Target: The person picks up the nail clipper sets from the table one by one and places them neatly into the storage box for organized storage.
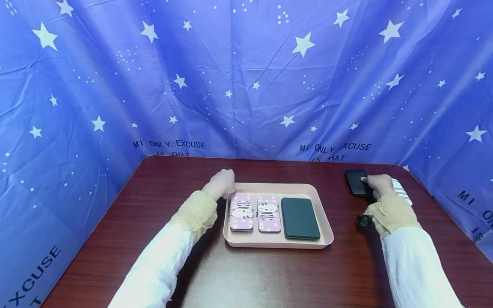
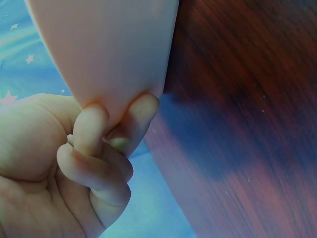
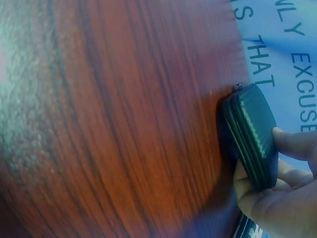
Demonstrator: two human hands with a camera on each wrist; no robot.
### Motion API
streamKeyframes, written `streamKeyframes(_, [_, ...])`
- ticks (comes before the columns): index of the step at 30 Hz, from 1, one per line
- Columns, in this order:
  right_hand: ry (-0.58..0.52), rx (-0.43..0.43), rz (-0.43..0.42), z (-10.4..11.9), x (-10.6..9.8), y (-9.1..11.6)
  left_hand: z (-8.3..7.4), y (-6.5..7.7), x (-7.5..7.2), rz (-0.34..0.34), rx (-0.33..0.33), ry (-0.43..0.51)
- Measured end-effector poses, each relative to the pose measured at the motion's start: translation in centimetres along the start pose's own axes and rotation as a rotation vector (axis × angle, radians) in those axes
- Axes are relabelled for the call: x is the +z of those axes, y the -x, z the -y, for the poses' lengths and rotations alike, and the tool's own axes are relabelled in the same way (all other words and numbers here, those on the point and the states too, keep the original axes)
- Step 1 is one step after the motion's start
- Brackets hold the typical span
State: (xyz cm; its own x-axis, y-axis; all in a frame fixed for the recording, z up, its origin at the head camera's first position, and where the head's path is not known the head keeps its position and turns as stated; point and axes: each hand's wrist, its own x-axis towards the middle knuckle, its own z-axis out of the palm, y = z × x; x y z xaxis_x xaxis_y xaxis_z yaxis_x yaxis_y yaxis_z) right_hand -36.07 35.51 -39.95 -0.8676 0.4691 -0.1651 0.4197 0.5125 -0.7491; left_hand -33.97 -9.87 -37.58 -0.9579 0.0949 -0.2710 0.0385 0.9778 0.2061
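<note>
My left hand (image 1: 221,184) grips the upper left corner of a pale pink tray (image 1: 275,245); in the left wrist view its curled fingers (image 2: 91,130) are at the tray's edge. Two pink tins with a cartoon print, a left tin (image 1: 241,220) and a right tin (image 1: 268,221), lie in the tray. Beside them is a dark green flat case (image 1: 300,218). At the far right, my right hand (image 1: 381,185) pinches a black zippered case (image 3: 255,134) between thumb and fingers, close over the table.
A white striped item (image 1: 401,191) lies just right of my right hand, partly hidden by it. The dark red wooden table (image 1: 161,188) ends at a blue star-patterned curtain (image 1: 239,107) behind and at both sides.
</note>
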Motion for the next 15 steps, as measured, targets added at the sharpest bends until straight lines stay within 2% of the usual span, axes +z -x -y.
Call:
streamKeyframes(7, [-0.290,0.101,0.148,-0.7,-1.0,-0.3,0.0,-0.2,0.1,-0.003,0.008,-0.010])
streamKeyframes(15, [-0.472,0.180,0.258,-0.5,-1.6,0.1,0.0,0.3,0.0,-0.026,0.011,-0.035])
